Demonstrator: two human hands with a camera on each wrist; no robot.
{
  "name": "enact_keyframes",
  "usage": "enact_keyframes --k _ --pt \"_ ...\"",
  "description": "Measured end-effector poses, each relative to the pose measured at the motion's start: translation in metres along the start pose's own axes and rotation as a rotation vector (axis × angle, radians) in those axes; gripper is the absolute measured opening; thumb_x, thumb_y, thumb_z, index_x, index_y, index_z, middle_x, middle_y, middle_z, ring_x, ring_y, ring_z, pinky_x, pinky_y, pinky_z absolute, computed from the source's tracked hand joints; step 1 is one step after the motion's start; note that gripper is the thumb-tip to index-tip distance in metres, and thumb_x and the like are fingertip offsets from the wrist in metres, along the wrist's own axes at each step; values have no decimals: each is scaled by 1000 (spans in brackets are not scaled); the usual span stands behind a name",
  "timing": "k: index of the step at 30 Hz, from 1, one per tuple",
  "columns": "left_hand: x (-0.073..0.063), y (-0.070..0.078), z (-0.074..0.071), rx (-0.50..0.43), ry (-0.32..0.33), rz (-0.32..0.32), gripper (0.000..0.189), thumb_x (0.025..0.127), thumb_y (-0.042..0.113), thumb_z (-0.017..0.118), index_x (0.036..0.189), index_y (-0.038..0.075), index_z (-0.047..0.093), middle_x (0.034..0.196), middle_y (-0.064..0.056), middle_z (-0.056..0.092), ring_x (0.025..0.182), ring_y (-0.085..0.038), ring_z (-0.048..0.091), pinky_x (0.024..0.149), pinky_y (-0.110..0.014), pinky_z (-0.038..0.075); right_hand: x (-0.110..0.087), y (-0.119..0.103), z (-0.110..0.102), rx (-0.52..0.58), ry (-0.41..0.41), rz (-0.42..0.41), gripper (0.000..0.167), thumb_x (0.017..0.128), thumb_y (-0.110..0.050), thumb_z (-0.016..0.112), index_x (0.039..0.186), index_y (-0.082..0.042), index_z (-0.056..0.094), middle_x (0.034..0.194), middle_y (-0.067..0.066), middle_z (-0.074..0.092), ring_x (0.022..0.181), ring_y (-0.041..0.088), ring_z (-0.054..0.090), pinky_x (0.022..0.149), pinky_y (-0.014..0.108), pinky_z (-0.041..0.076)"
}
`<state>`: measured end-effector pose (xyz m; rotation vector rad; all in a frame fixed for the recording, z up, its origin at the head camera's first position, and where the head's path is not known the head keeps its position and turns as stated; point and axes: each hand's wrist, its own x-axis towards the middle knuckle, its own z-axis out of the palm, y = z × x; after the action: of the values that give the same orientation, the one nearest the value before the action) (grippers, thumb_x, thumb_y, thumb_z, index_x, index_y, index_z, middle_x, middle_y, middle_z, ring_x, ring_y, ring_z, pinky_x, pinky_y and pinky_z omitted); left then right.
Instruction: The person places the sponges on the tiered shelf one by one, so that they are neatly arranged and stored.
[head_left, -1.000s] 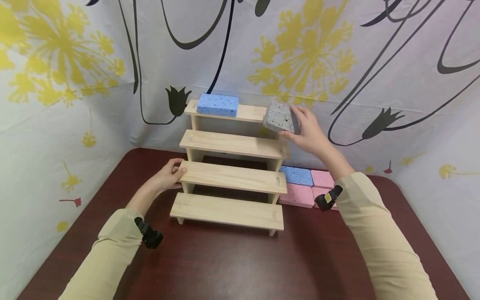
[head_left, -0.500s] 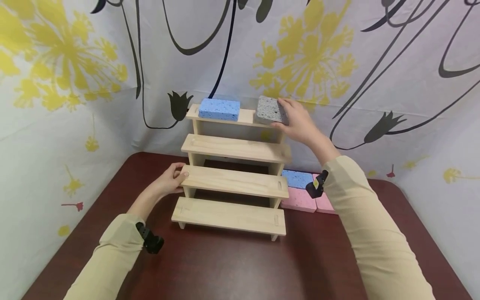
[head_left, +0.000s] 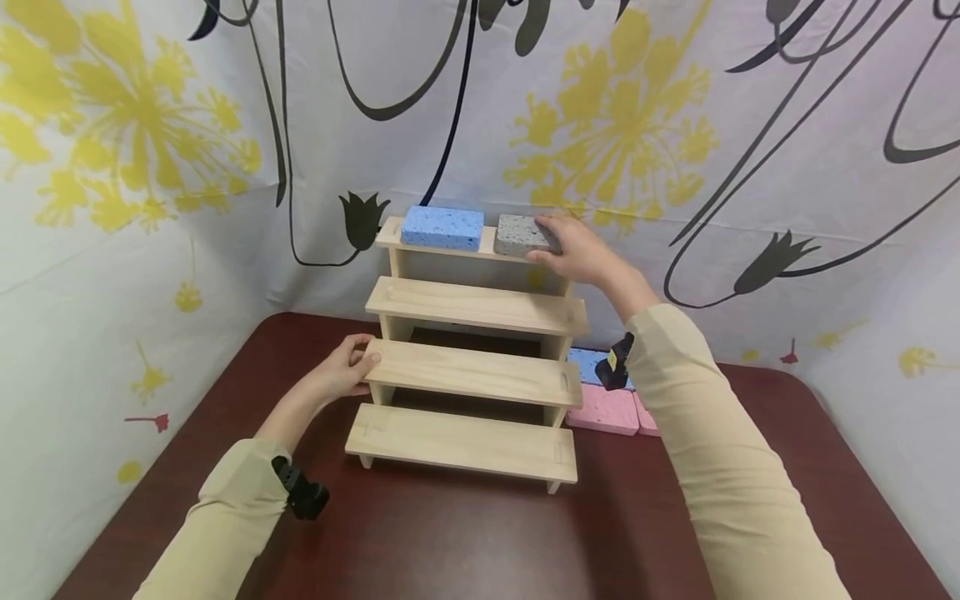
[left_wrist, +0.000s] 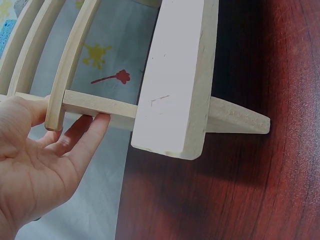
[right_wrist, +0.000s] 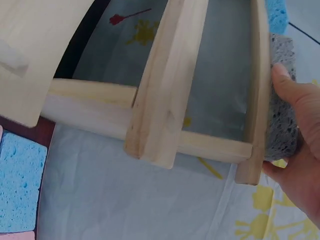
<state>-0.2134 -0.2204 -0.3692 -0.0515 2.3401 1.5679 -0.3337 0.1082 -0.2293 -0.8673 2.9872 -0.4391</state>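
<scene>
A wooden rack of stepped shelves stands on the table. My left hand grips the left end of its second tier from the bottom; in the left wrist view the thumb lies behind the board and the fingertips touch the side rail. On the top tier, my right hand holds a grey sponge by its right end. The right wrist view shows this grey sponge against the top board, between thumb and fingers. Left of it, a small gap away, lies a blue sponge.
Beside the rack's right side, a blue sponge and pink sponges lie on the dark red table, partly hidden by the right arm. A patterned cloth wall rises close behind the rack.
My right hand has moved left and brought the grey sponge down onto the top tier, nearer the blue sponge. The left hand has kept its grip on the rack.
</scene>
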Motion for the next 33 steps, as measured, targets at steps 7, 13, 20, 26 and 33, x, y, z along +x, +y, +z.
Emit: enact_keyframes --k 7,13,20,26,33 --pt "0 -2 0 11 19 23 55 100 17 35 143 -1 6 132 -33 36 114 -41 50 91 -45 49 4 4 1 34 -22 -31 67 92 -28 54 143 2 21 148 24 22 137 38 19 115 48 16" --pt "2 -2 1 5 17 23 54 100 17 34 143 0 7 132 -32 36 115 -41 49 92 -46 49 5 11 0 63 -22 -68 69 89 -23 60 142 3 24 146 25 25 136 38 22 115 47 17" --pt "3 1 4 20 17 33 55 100 17 35 143 0 7 132 -33 37 114 -42 50 91 -46 49 2 14 -3 77 -11 -75 68 89 -21 60 142 2 25 147 25 23 136 39 20 115 48 16" --pt "3 0 5 16 13 39 55 100 18 35 143 -2 7 133 -35 35 114 -42 50 90 -46 50 -4 12 -2 48 -14 19 68 90 -28 58 145 -8 23 152 20 12 138 42 5 114 56 7" --pt "4 -3 0 12 15 19 55 100 18 34 144 0 6 135 -33 33 117 -43 47 92 -47 48 -11 10 12 70 101 100 82 86 -30 63 147 -11 12 152 18 7 139 39 5 114 54 10"
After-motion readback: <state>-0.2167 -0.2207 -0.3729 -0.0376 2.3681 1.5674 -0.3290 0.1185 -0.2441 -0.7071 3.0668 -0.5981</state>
